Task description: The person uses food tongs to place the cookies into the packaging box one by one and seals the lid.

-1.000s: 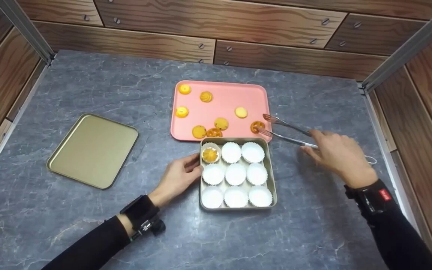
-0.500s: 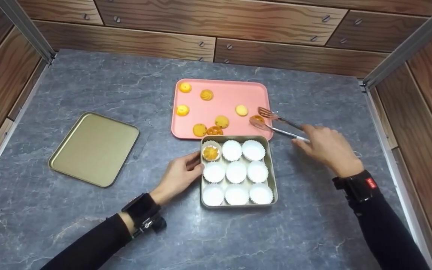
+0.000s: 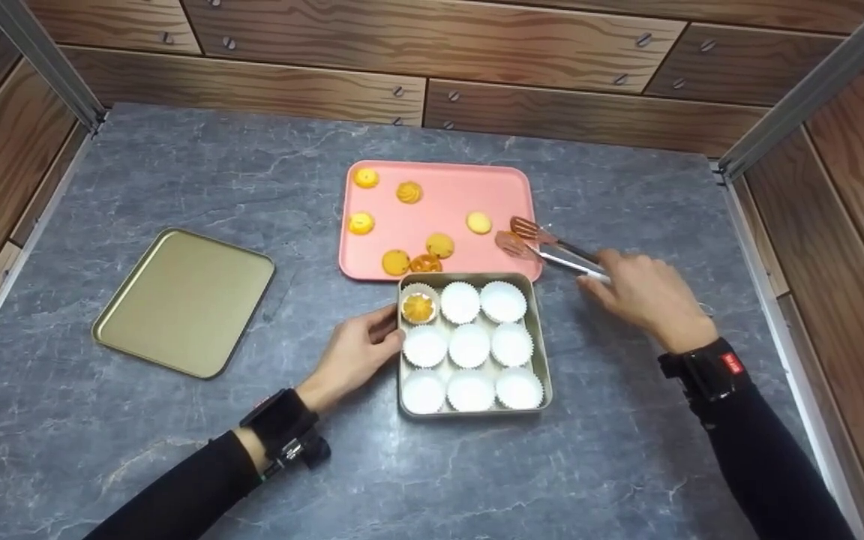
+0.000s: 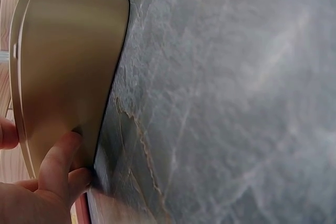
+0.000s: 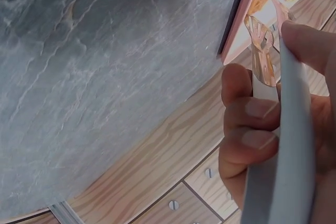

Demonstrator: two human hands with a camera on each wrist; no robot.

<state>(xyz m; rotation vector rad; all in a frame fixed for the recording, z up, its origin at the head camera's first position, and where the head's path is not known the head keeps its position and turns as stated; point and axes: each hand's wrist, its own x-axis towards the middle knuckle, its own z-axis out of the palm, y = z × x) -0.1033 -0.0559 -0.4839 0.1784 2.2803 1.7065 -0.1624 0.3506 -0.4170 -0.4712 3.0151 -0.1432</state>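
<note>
My left hand (image 3: 357, 346) touches the left wall of a square gold tin (image 3: 550, 352), thumb at the rim and fingertips against the outside. White paper cups (image 3: 469, 345) in rows line the tin; the far-left one holds a flower-shaped cookie (image 3: 418, 307). With my right hand (image 3: 651, 296) I grip metal serving tongs (image 3: 574, 264) with copper-coloured slotted heads. Those heads hang over the right edge of a pink tray (image 3: 447, 172), one covering most of an orange pretzel-shaped cookie (image 5: 258, 2). A plain round cookie (image 3: 478, 223) lies just left of them.
Elsewhere on the tray are several cookies, among them a swirl cookie (image 3: 409, 192), a second pretzel-shaped cookie (image 3: 426, 263) and a speckled round cookie (image 3: 439, 245). A gold lid (image 3: 184, 300) lies at the left. Wood-patterned walls (image 3: 432, 52) enclose the grey marbled table (image 3: 289, 480).
My right hand and the tongs have moved left and slightly farther away, and the tong heads have come closer together over the right-hand pretzel-shaped cookie. My left hand stays at the tin.
</note>
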